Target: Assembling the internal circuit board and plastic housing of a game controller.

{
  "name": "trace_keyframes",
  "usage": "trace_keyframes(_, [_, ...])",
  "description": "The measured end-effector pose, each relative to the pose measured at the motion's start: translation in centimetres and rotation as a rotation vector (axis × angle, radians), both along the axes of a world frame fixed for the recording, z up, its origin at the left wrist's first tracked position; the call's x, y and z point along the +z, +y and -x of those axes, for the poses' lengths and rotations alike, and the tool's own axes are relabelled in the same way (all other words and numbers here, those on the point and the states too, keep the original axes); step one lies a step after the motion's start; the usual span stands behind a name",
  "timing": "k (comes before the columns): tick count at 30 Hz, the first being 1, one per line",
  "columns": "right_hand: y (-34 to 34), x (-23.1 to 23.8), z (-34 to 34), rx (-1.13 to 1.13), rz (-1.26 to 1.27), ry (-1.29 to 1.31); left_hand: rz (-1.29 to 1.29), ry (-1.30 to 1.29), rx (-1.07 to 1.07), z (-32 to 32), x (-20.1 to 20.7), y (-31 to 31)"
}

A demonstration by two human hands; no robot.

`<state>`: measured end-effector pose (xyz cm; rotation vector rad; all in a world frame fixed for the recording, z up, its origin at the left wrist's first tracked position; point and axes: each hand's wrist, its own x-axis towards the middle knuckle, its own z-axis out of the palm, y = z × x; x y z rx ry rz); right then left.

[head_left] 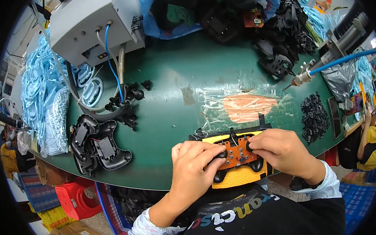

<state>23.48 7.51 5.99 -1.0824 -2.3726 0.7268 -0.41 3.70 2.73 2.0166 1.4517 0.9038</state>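
Note:
In front of me an orange circuit board (239, 154) lies in a black game controller shell (256, 165). The shell rests on a yellow textured pad (237, 181) at the table's near edge. My left hand (192, 163) pinches a black thumbstick cap (221, 153) between thumb and fingers at the board's left side. At the board's right side my right hand (283, 149) has its fingers closed on another black thumbstick cap (248, 146), partly hidden by the fingertips. A thin cable (233, 134) runs from the board's top.
Assembled-looking controller shells (109, 147) lie at the left, below loose black thumbstick caps (132, 93). A grey machine (92, 29) with hoses stands behind them. At the right are a powered screwdriver (310, 72), small black parts (314, 118) and a phone (335, 117). Black shells (278, 65) are heaped farther back.

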Motion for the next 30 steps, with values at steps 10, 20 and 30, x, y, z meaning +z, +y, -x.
trace_keyframes(10, [-0.2,-2.4,-1.0,0.009,-0.068,0.209,-0.035,0.040,-0.016,0.0,0.1,0.0])
trace_keyframes(20, [12.3,-4.2,-14.1,-0.354,-0.675,-0.391,-0.135,-0.064,0.073,0.5,1.6,-1.5])
trace_keyframes(30, [4.5,7.4,-8.0,0.150,0.023,0.013,-0.063,-0.205,-0.002,0.0,6.1,0.1])
